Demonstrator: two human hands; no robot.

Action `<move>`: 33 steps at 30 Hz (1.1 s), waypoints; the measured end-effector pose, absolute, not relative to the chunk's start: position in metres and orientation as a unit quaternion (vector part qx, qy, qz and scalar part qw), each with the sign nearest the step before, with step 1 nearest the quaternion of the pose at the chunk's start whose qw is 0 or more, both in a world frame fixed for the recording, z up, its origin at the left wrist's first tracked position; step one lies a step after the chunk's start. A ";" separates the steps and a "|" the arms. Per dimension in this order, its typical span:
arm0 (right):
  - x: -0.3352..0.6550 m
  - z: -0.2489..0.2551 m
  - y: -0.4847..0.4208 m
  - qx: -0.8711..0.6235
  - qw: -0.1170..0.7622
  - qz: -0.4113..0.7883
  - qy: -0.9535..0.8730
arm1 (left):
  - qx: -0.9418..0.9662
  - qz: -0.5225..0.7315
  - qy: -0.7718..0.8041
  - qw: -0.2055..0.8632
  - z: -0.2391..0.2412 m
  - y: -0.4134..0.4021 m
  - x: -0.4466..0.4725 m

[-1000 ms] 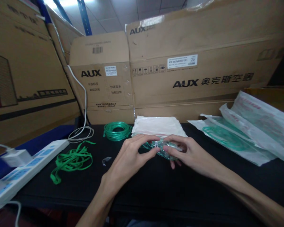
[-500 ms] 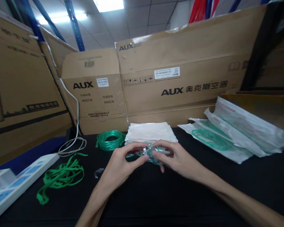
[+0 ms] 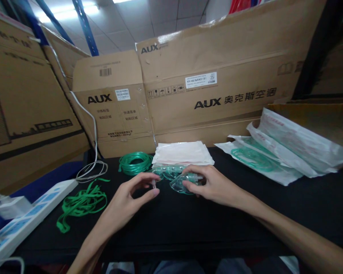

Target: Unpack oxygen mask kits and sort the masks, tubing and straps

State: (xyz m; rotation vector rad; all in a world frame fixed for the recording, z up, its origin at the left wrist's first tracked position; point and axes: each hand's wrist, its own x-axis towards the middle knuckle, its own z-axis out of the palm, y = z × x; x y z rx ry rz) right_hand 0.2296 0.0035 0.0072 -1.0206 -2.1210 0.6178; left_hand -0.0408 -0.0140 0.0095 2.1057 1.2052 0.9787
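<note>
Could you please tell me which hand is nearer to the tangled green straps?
Left: the left hand is to the right of the green straps; the right hand is farther right.

Hands [image 3: 127,194] [image 3: 213,184] drawn apart, small clear piece [image 3: 154,184] now away from mask [image 3: 177,185]

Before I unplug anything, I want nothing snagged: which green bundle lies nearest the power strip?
The loose tangle of flat strap, right beside the power strip. The neat round coil of tubing lies farther back, next to the white stack.
</note>
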 end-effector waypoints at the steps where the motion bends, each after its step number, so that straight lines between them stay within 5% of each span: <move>1: 0.230 0.007 0.004 -0.395 0.344 0.234 -0.819 | 0.783 0.339 0.467 0.230 0.007 -0.016 -0.051; 10: 0.228 0.005 0.003 -0.402 0.304 0.236 -0.831 | 0.821 0.271 0.500 0.052 -0.028 -0.014 -0.105; 22: 0.234 0.006 0.001 -0.381 0.341 0.231 -0.828 | 0.810 0.219 0.541 0.057 -0.022 -0.013 -0.134; 33: 0.317 0.003 -0.002 -0.477 0.434 0.166 -0.746 | 0.814 0.315 0.488 0.002 -0.010 -0.002 -0.080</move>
